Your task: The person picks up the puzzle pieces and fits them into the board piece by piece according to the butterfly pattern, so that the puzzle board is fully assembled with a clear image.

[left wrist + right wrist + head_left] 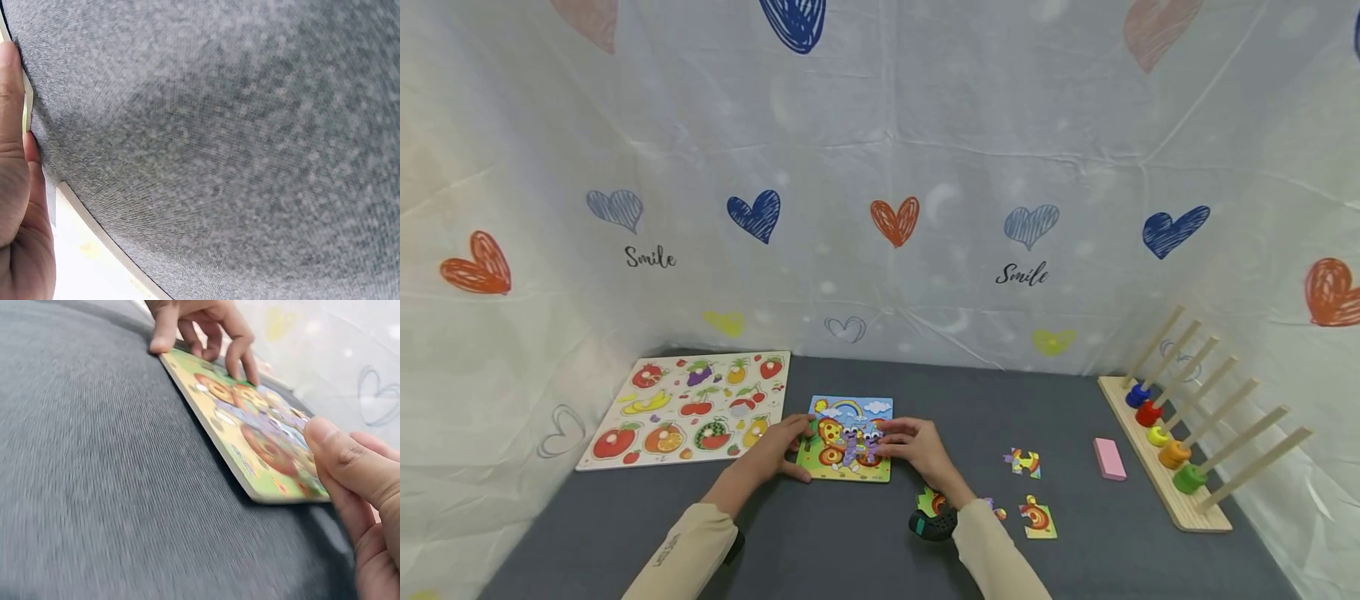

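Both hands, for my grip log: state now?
Left hand: holding puzzle by left edge.
Right hand: at its right side; whether gripping cannot be told.

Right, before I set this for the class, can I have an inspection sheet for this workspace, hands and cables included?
Surface: dark grey tabletop.
Job's things: cartoon puzzle between the hands; loose puzzle pieces to its right, some partly hidden.
Clutter: fruit board at left; pink block and wooden peg stand with coloured rings at right.
Hands: left hand holds the puzzle's left side; right hand touches its right side.
Cables: nothing seen.
Surroundings: pale sheet printed with hearts and "Smile".
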`<act>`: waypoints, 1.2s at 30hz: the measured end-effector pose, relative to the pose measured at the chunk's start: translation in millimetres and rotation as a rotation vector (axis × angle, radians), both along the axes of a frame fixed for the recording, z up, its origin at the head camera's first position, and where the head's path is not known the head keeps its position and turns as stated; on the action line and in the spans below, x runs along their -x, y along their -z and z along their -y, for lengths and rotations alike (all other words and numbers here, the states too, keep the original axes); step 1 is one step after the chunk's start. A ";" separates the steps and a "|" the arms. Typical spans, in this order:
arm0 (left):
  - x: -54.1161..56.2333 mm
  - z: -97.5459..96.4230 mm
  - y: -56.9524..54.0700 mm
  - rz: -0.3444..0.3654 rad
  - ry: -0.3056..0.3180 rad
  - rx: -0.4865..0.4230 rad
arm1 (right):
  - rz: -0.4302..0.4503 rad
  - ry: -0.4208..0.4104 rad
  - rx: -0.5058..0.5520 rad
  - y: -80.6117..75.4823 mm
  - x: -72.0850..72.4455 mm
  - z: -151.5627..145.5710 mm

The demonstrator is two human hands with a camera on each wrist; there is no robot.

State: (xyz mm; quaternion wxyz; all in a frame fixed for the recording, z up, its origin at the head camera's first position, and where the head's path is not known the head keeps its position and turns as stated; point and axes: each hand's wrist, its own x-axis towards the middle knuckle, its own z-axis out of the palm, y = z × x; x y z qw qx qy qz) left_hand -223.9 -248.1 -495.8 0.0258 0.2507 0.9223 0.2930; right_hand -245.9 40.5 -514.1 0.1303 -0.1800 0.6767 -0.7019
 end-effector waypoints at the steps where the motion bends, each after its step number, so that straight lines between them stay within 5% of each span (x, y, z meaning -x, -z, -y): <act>1: 0.0 -0.1 -0.1 0.003 -0.003 0.000 | -0.005 0.005 -0.003 0.4 0.9 3.8; 7: -0.6 -1.2 -2.9 0.008 -0.016 -0.009 | -0.049 0.064 -0.087 -1.0 7.4 24.1; 16: 1.0 -3.4 -3.2 0.010 -0.019 0.005 | -0.205 0.176 -0.353 -3.9 11.7 44.2; 23: 1.2 -2.8 -2.3 0.009 -0.021 0.008 | -0.272 0.176 -0.526 -12.9 13.7 53.2; 36: -2.3 -5.3 -9.6 0.022 -0.018 0.009 | -0.266 0.192 -0.432 -21.7 8.0 55.3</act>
